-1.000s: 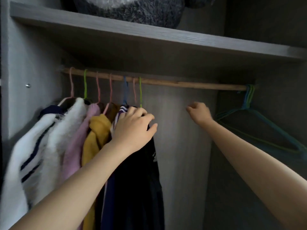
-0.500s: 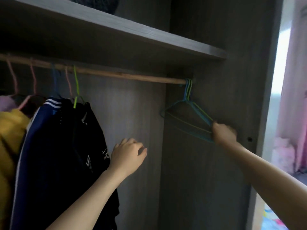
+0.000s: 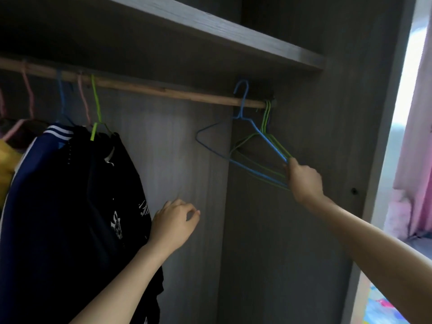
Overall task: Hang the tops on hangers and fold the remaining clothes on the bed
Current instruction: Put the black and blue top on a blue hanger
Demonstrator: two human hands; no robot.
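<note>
Inside a grey wardrobe a wooden rail (image 3: 145, 88) runs across. At its right end my right hand (image 3: 304, 181) grips the corner of a blue wire hanger (image 3: 243, 106), whose hook is lifted above the rail. Green wire hangers (image 3: 266, 120) still hang on the rail behind it. My left hand (image 3: 174, 224) hovers with loosely curled fingers, holding nothing, beside a black top (image 3: 98, 195) hung on a green hanger. A navy top with white stripes (image 3: 32, 174) hangs next to the black one, and a yellow garment (image 3: 7, 160) shows at the left edge.
A grey shelf (image 3: 210, 31) sits just above the rail. The wardrobe's right side wall (image 3: 339, 136) stands close to my right hand. Pink curtains (image 3: 418, 136) and a bright window lie beyond it at the right.
My right hand has tilted the blue hanger and lifted its hook off the rail. My left hand stays low beside the black top.
</note>
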